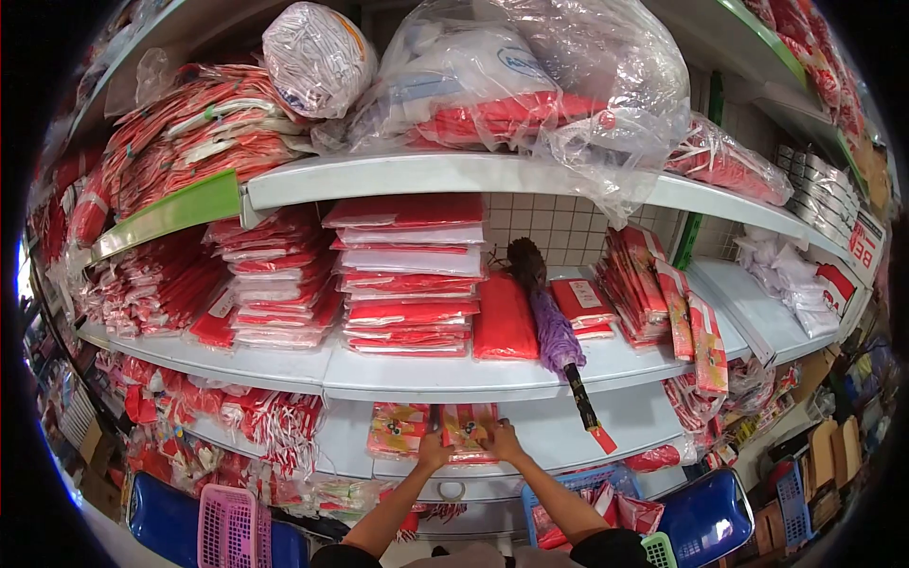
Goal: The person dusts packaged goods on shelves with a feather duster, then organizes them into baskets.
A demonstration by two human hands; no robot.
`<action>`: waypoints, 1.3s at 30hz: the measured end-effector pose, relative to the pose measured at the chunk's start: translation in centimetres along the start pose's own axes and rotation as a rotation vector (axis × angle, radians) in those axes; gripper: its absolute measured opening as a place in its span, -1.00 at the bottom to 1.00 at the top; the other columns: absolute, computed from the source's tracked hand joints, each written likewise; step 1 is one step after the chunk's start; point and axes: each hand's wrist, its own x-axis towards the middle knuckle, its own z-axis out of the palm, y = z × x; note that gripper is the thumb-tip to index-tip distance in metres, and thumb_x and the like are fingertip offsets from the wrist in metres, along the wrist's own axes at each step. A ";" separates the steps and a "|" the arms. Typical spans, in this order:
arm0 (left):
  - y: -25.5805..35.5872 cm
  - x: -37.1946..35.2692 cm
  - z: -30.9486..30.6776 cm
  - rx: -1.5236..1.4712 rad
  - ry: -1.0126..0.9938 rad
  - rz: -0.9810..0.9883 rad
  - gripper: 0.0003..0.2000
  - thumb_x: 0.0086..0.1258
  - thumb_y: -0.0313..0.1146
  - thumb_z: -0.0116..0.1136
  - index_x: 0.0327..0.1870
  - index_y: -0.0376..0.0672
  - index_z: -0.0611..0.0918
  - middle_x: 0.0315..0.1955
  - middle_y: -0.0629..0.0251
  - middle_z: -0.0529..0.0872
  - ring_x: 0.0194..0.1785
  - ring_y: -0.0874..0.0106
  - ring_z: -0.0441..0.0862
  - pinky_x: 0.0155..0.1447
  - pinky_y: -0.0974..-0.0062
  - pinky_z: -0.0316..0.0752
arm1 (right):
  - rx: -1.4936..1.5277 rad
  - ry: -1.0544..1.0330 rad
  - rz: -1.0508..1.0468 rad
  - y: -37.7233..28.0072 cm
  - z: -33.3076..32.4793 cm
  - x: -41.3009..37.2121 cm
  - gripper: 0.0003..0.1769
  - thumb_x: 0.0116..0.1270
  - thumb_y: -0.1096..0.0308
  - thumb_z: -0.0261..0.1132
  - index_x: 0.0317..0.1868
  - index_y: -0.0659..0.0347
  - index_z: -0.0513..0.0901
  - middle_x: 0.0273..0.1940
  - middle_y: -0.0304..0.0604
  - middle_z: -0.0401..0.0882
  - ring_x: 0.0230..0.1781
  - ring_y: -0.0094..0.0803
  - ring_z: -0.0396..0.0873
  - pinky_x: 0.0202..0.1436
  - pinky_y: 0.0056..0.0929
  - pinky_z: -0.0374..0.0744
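Observation:
On the lower shelf (587,417), my left hand (435,451) and my right hand (506,443) grip the two sides of a red-and-gold printed packet (467,426) in clear wrapping. It lies flat near the shelf's front, and my fingertips are partly hidden at its edges. Just left of it, close to my left hand, lies a similar red-and-gold packet (395,429). Above and to the right, a folded purple umbrella (559,331) leans over the middle shelf's edge, its dark handle hanging down with a red tag.
Stacked red and white packets (407,284) fill the middle shelf (445,377). Large plastic bags (530,76) bulge over the top shelf. Below are a blue basket (559,492) with red packets, a pink basket (232,528) and blue stools (708,521) on both sides.

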 end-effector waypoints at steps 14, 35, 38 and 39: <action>0.6 -2.8 2.6 0.251 0.305 0.181 -0.41 -0.06 -0.48 0.23 0.14 -0.29 0.43 0.15 -0.13 0.31 0.27 0.03 0.20 0.32 0.27 0.15 | -0.004 0.128 0.011 -1.3 -1.9 -6.2 -0.37 0.12 0.11 0.26 0.21 0.09 0.36 0.16 0.14 0.29 0.12 0.05 0.27 0.13 -0.05 0.34; 2.3 -21.8 25.6 0.147 -0.374 0.233 -0.60 0.11 -0.42 0.12 0.04 -0.15 0.49 0.18 0.00 0.31 0.30 0.08 0.21 0.28 0.31 0.25 | -0.093 0.019 0.563 10.9 -0.7 -42.2 -0.44 0.13 0.05 0.21 0.15 0.02 0.43 0.06 0.12 0.36 0.09 0.02 0.33 0.04 -0.03 0.40; -1.2 -22.0 28.2 0.157 -0.489 0.184 -0.49 0.11 -0.37 0.14 0.15 -0.22 0.39 0.17 -0.07 0.33 0.26 0.05 0.26 0.28 0.31 0.25 | -0.094 -0.053 0.545 11.3 0.6 -43.5 -0.43 0.13 0.07 0.21 0.17 0.00 0.40 0.10 0.13 0.32 0.13 0.00 0.31 0.06 -0.04 0.38; -2.1 -21.8 28.9 0.175 -0.518 0.182 -0.45 0.11 -0.37 0.15 0.19 -0.26 0.35 0.18 -0.09 0.33 0.26 0.04 0.26 0.28 0.31 0.24 | -0.171 -0.085 0.536 11.6 1.4 -43.4 -0.41 0.11 0.12 0.22 0.19 -0.01 0.38 0.13 0.13 0.30 0.14 -0.01 0.30 0.08 -0.04 0.37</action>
